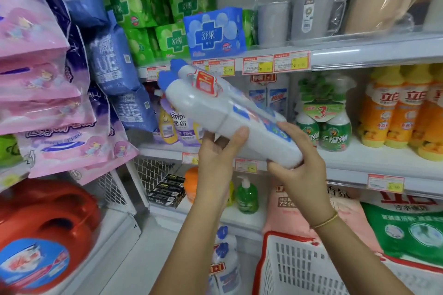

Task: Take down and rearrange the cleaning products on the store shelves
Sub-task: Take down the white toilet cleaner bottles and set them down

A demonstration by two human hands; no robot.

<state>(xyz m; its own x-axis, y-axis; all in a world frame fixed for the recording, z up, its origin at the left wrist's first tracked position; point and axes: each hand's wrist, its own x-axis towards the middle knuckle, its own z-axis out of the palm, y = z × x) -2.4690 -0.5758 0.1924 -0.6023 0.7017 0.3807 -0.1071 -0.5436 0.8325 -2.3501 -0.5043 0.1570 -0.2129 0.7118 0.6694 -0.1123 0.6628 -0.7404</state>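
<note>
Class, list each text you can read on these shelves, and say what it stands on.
"舒莱": blue pack.
"LUE": blue bag.
"立白": orange bottles.
"3": green spray pack.
"6.90": yellow price tag.
Too blurred to read: other price tags and the label on the white twin-bottle pack.

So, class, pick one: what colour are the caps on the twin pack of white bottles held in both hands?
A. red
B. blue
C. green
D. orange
B: the twin pack, gripped by the left hand and the right hand, ends in two blue caps.
</note>
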